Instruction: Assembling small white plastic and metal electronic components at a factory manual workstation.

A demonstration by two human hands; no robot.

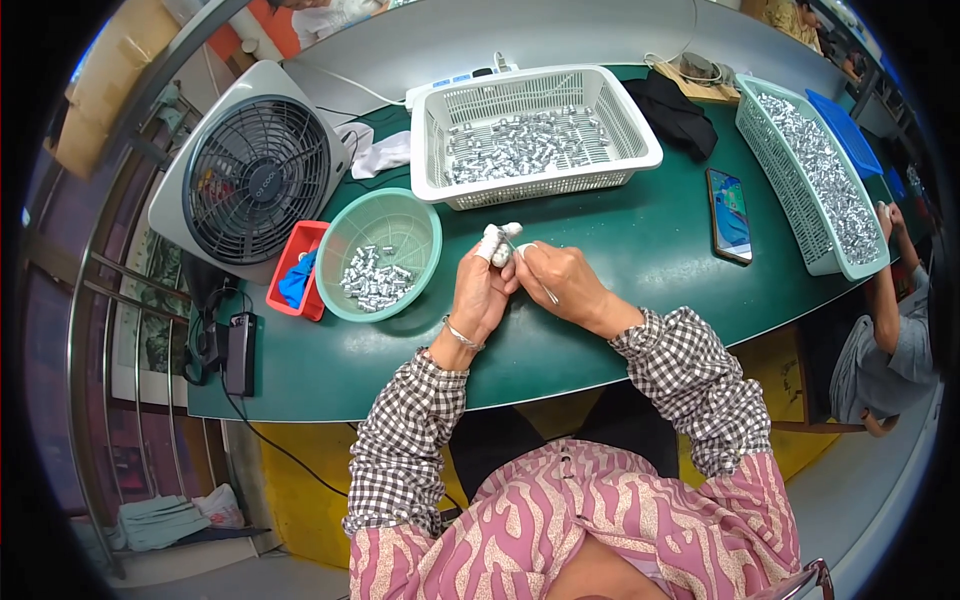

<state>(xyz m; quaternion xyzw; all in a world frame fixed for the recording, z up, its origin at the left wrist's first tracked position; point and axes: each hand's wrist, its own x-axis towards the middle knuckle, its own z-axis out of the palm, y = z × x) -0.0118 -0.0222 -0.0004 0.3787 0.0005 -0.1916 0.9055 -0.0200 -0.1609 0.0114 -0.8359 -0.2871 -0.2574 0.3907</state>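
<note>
From where I stand, a person in checked sleeve covers (pixel 400 440) and a pink patterned top (pixel 600 500) sits at a green bench (pixel 610 235), both hands together over its near half, just R of a round green basket.

L hand (pixel 482 292): palm partly up, fingers bent inward, white covers (pixel 491 243) on some tips. Whether these fingers grasp a part, I can't tell — too small and partly hidden. R hand (pixel 568 275): fingers closed round a thin metal tool (pixel 551 294), its lower end poking out below them. The hands meet at the fingertips.

The small silvery parts lie in three places: a loose heap (pixel 378 283) in the round basket (pixel 372 222), a wide scatter (pixel 525 145) in the white basket (pixel 540 190) beyond the hands, and a dense pile (pixel 822 170) in the long pale-green basket (pixel 785 185) at far R.

Also about: a phone (pixel 730 215), screen lit, btwn hands and long basket; a black cloth (pixel 675 115) by the white basket's R end; a big fan (pixel 263 180) at L; a red tray (pixel 307 240) w/ a blue cloth (pixel 297 281), beside the round basket; a black adapter (pixel 240 353) nr the bench's L edge. At far R — a co-worker's arm (pixel 884 300), hand by the long basket.
</note>
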